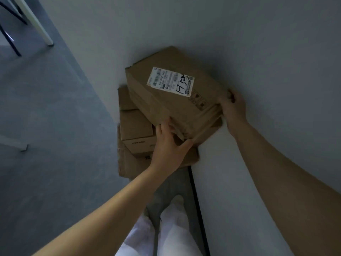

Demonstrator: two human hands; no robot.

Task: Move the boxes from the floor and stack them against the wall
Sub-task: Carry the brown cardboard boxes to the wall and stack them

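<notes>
A brown cardboard box with a white shipping label sits on top of a stack, pushed into the corner against the white wall. My left hand grips its near corner, thumb on one side and fingers on the other. At the box's right end, next to the wall, my right hand holds the edge with fingers curled over it. Under it lies a smaller printed box, and below that a larger flat box rests on the floor.
Grey carpet floor spreads to the left. A white table leg and dark chair legs stand at the upper left. A black baseboard strip runs along the wall by my white-trousered legs.
</notes>
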